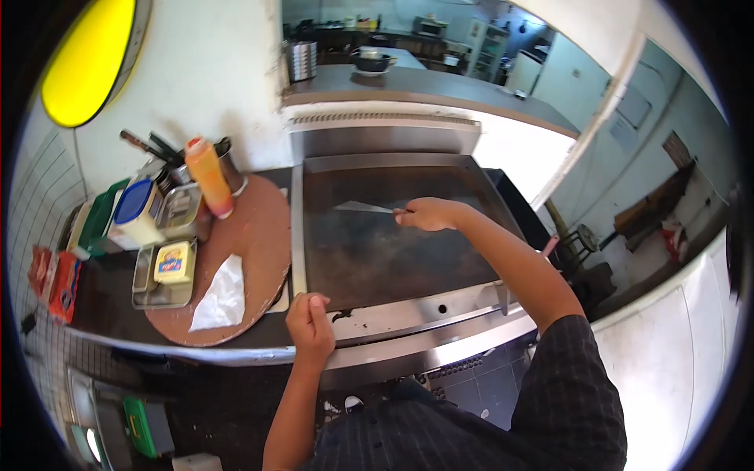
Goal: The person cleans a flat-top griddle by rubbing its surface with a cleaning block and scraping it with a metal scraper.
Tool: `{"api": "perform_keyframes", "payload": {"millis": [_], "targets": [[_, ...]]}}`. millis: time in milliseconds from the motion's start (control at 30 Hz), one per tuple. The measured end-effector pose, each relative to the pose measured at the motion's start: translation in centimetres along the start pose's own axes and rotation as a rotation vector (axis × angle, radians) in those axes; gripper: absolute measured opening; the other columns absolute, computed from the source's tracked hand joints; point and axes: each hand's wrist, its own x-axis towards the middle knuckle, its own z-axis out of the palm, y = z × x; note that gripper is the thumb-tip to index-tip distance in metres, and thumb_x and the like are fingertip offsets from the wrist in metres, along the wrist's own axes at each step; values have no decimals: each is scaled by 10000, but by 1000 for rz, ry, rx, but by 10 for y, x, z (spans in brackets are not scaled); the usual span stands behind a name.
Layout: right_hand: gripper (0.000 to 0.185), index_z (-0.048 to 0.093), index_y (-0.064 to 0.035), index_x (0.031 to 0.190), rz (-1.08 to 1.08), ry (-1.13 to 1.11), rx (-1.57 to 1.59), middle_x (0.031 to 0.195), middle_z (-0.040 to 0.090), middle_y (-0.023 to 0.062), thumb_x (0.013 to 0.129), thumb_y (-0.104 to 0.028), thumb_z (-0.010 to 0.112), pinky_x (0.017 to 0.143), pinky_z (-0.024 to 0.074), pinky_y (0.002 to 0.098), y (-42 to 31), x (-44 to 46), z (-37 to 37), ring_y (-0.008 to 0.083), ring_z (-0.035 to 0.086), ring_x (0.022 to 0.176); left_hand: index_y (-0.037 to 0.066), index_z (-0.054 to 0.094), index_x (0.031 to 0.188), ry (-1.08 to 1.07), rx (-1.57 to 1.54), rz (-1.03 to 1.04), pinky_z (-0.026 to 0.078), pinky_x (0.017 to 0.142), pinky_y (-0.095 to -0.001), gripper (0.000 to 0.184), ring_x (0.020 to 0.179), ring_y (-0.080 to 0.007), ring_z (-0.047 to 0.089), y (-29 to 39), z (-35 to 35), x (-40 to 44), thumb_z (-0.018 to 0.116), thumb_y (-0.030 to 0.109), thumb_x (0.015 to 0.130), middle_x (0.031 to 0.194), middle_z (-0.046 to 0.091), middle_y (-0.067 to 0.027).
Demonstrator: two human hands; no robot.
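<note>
My right hand [428, 214] is closed around the handle of a metal spatula [363, 207]. The spatula's thin blade points left, over or on the dark flat-top griddle [377, 271]; I cannot tell if it touches. Faint haze shows above the griddle's surface. At the griddle's front left corner, my left hand [311, 323] is curled into a fist with the thumb on top. Whatever those fingers may hold is hidden. Left of the griddle, a crumpled white paper [221, 297] lies on a round brown board [263, 228].
An orange squeeze bottle [209, 179] stands on the board. Beside it are a blue-lidded tub [137, 210], metal containers [182, 210], a yellow tub [173, 262] and red packets [64, 286]. Behind the griddle, a serving ledge [424, 88] holds a black bowl [372, 61].
</note>
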Motion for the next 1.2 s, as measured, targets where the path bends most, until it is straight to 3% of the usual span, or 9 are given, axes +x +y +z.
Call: {"api": "perform_keyframes", "payload": {"millis": [233,333,500,733,1000,1200], "targets": [[244,708,-48,1053,43,-32,-509,985,733,104,890,-226,669,762,499,387,32,-124,-65,313,663,842,10,622,880,-39,82,44,416,648,-328,173,659,-213,490,1,-1,0,526,107,987,773,564,-87],[255,741,-78,1114,147,91,-313,1018,741,77,879,-127,653,760,529,404,49,-180,-79,285,670,904,17,626,894,-88,208,8,424,650,-335,136,660,-220,503,8,1,0,564,112,969,777,566,-81],[241,753,-110,1087,361,267,-513,967,717,86,865,-87,662,741,540,381,93,-223,-70,262,670,888,35,635,912,-241,366,113,439,657,-352,83,670,-239,530,36,30,-1,615,113,931,787,574,-74],[225,753,-80,1075,469,339,-442,969,696,119,871,-88,660,688,551,374,129,-230,-53,291,667,826,81,660,999,-516,220,315,469,703,-383,155,768,-278,579,49,135,-14,669,161,867,875,619,-78],[193,748,23,974,503,201,-537,938,679,183,853,-102,665,572,547,381,97,-244,-54,307,662,684,93,644,1060,-530,335,396,457,755,-397,217,826,-295,573,57,184,-25,667,199,872,972,621,-89],[186,748,41,927,407,222,-596,916,678,193,835,-105,679,531,537,389,98,-259,-46,298,656,637,91,638,1074,-554,315,296,450,762,-391,233,830,-290,569,57,181,-25,668,204,872,981,619,-91]]}}
